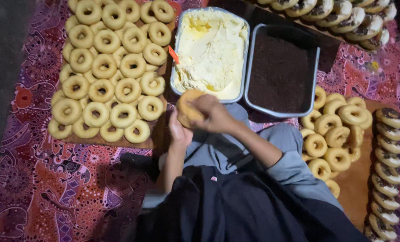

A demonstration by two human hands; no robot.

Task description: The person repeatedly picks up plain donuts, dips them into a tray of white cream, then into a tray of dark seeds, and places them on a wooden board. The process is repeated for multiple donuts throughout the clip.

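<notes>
My left hand (178,132) holds a plain round doughnut (186,106) from below, just in front of the cream tray. My right hand (211,113) rests on the doughnut's right side, fingers curled over it; whether it holds a tool I cannot tell. Right behind them stands a metal tray of pale yellow cream (211,51), with an orange handle (173,54) sticking out at its left edge. To its right is a metal tray of dark chocolate crumbs (280,71).
A board of several plain ring doughnuts (108,67) lies at the left. More plain doughnuts (330,134) are piled at the right on a wooden board (352,179). Filled, chocolate-edged doughnuts line the right edge (388,170) and the top right (339,11). A patterned red cloth (52,188) covers the floor.
</notes>
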